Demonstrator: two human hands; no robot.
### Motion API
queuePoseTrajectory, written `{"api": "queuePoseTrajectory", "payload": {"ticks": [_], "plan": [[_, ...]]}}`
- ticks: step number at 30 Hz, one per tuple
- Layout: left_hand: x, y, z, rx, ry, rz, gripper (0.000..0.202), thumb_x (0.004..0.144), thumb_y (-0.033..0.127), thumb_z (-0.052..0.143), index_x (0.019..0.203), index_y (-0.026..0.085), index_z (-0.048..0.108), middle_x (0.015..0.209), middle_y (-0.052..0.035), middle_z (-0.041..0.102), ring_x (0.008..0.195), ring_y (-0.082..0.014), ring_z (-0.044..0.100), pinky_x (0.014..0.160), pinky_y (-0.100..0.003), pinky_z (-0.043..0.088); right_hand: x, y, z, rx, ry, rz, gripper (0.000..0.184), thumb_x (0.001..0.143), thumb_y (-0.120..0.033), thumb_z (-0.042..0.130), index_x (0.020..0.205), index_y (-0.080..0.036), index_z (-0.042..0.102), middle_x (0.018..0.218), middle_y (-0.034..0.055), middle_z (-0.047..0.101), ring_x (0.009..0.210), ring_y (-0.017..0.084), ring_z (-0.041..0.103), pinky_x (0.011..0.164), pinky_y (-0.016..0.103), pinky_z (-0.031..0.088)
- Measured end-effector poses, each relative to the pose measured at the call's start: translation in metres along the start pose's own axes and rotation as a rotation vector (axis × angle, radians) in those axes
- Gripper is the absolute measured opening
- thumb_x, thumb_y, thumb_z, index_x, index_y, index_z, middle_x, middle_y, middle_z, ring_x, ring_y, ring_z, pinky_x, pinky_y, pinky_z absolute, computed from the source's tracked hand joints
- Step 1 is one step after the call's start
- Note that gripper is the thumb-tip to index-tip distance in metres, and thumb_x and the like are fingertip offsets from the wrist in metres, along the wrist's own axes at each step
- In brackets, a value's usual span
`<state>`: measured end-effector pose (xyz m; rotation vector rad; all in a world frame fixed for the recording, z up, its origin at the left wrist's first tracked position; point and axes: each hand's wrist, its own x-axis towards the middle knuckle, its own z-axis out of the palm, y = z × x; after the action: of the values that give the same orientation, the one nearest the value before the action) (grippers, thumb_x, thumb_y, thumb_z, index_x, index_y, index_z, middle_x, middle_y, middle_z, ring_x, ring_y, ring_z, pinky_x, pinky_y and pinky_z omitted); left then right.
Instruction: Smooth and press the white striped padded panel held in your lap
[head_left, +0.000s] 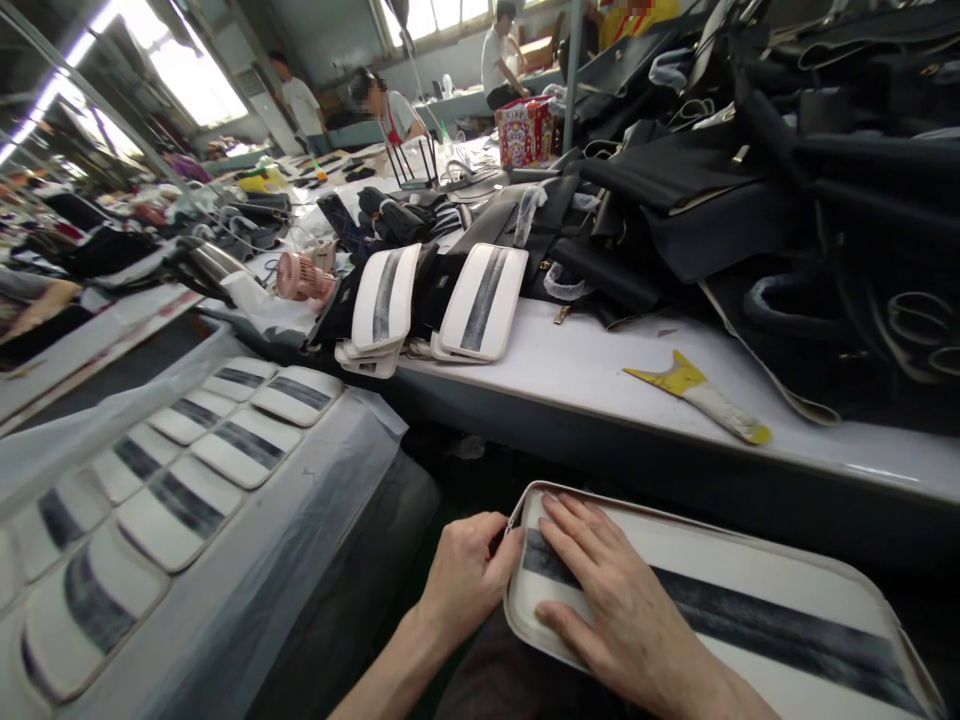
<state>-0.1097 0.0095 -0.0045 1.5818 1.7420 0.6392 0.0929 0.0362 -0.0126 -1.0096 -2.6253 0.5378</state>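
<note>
A long cream panel (757, 565) with rounded corners and a dark stripe along its middle lies across my lap, at the lower right. My left hand (469, 560) pinches the raised edge strip at the panel's left end, thumb against fingers. My right hand (611, 590) rests flat on the panel's face near that same end, fingers stretched out over the cream and the dark stripe. Its palm covers part of the stripe. The panel's far right end runs toward the frame's edge.
Several smaller striped panels (247, 445) lie in rows on a plastic-covered table (315, 490) at left. Ahead, stacked striped panels (484, 300), a yellow-handled scraper-like tool (701, 395), a pink fan (300, 275) and piled black bag pieces (712, 200) occupy a white bench (585, 350). People work farther back.
</note>
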Motion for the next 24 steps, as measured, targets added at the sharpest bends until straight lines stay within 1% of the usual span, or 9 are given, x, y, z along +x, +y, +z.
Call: {"api": "queuePoseTrajectory", "payload": {"ticks": [2, 3, 8, 12, 14, 16, 18, 21, 24], "plan": [[-0.001, 0.003, 0.001, 0.078, 0.012, 0.019, 0.041, 0.097, 0.035, 0.045, 0.059, 0.019, 0.041, 0.059, 0.0022, 0.047, 0.056, -0.0103, 0.042, 0.057, -0.027, 0.028, -0.001, 0.003, -0.003, -0.034, -0.034, -0.025, 0.067, 0.089, -0.041, 0.058, 0.148, -0.018, 0.036, 0.159, 0.0062, 0.027, 0.146, 0.025, 0.024, 0.118, 0.049, 0.035], [-0.001, 0.002, 0.002, 0.078, 0.005, 0.019, 0.041, 0.097, 0.034, 0.044, 0.059, 0.019, 0.038, 0.058, 0.0025, 0.046, 0.055, -0.0102, 0.041, 0.057, -0.027, 0.027, -0.001, 0.005, -0.004, -0.049, -0.050, -0.038, 0.069, 0.090, -0.044, 0.058, 0.149, -0.018, 0.035, 0.159, 0.0059, 0.027, 0.146, 0.025, 0.024, 0.118, 0.048, 0.034], [-0.004, -0.002, 0.004, 0.053, -0.055, 0.010, 0.037, 0.098, 0.032, 0.041, 0.063, 0.020, 0.038, 0.059, 0.0031, 0.046, 0.055, -0.0103, 0.042, 0.057, -0.027, 0.026, -0.002, 0.013, 0.000, -0.089, -0.055, -0.076, 0.068, 0.092, -0.050, 0.055, 0.149, -0.019, 0.037, 0.159, 0.0060, 0.028, 0.146, 0.025, 0.024, 0.118, 0.048, 0.034], [-0.003, -0.001, 0.000, 0.024, -0.082, -0.017, 0.037, 0.098, 0.033, 0.042, 0.063, 0.020, 0.039, 0.057, 0.0037, 0.045, 0.054, -0.0100, 0.041, 0.055, -0.026, 0.026, -0.001, 0.015, 0.001, -0.048, -0.029, -0.066, 0.068, 0.090, -0.047, 0.058, 0.148, -0.018, 0.038, 0.158, 0.0067, 0.030, 0.146, 0.026, 0.026, 0.118, 0.048, 0.033], [-0.005, 0.000, -0.002, 0.004, -0.095, -0.028, 0.036, 0.098, 0.036, 0.042, 0.066, 0.019, 0.045, 0.058, 0.0038, 0.047, 0.054, -0.0100, 0.041, 0.054, -0.025, 0.027, 0.000, 0.015, -0.001, -0.010, -0.026, -0.054, 0.068, 0.089, -0.046, 0.060, 0.147, -0.018, 0.039, 0.157, 0.0071, 0.033, 0.145, 0.026, 0.028, 0.118, 0.048, 0.033], [-0.012, 0.000, -0.005, -0.062, -0.134, -0.046, 0.030, 0.096, 0.041, 0.047, 0.078, 0.018, 0.056, 0.061, 0.0036, 0.051, 0.055, -0.0104, 0.044, 0.053, -0.024, 0.029, 0.001, 0.015, -0.003, 0.024, -0.027, -0.045, 0.069, 0.088, -0.044, 0.062, 0.148, -0.018, 0.039, 0.156, 0.0076, 0.034, 0.144, 0.026, 0.029, 0.118, 0.047, 0.034], [-0.022, -0.001, -0.004, -0.183, -0.180, -0.081, 0.029, 0.091, 0.044, 0.056, 0.102, 0.018, 0.062, 0.065, 0.0030, 0.057, 0.056, -0.0112, 0.048, 0.053, -0.022, 0.032, 0.002, 0.014, -0.005, 0.035, -0.034, -0.050, 0.069, 0.088, -0.042, 0.062, 0.148, -0.018, 0.038, 0.157, 0.0078, 0.033, 0.145, 0.026, 0.028, 0.118, 0.047, 0.033], [-0.039, -0.006, 0.005, -0.423, -0.218, -0.195, 0.053, 0.086, 0.043, 0.064, 0.131, 0.018, 0.051, 0.066, 0.0028, 0.059, 0.052, -0.0108, 0.049, 0.049, -0.021, 0.034, 0.002, 0.012, -0.006, 0.000, -0.059, -0.064, 0.068, 0.090, -0.041, 0.058, 0.149, -0.016, 0.036, 0.158, 0.0087, 0.029, 0.146, 0.026, 0.025, 0.120, 0.048, 0.029], [-0.050, -0.012, 0.017, -0.687, -0.233, -0.327, 0.068, 0.086, 0.042, 0.064, 0.143, 0.017, 0.036, 0.061, 0.0055, 0.056, 0.042, -0.0084, 0.044, 0.040, -0.019, 0.034, 0.001, 0.010, -0.007, -0.040, -0.085, -0.058, 0.065, 0.092, -0.043, 0.054, 0.149, -0.015, 0.036, 0.159, 0.0088, 0.027, 0.147, 0.024, 0.022, 0.120, 0.047, 0.028]]}}
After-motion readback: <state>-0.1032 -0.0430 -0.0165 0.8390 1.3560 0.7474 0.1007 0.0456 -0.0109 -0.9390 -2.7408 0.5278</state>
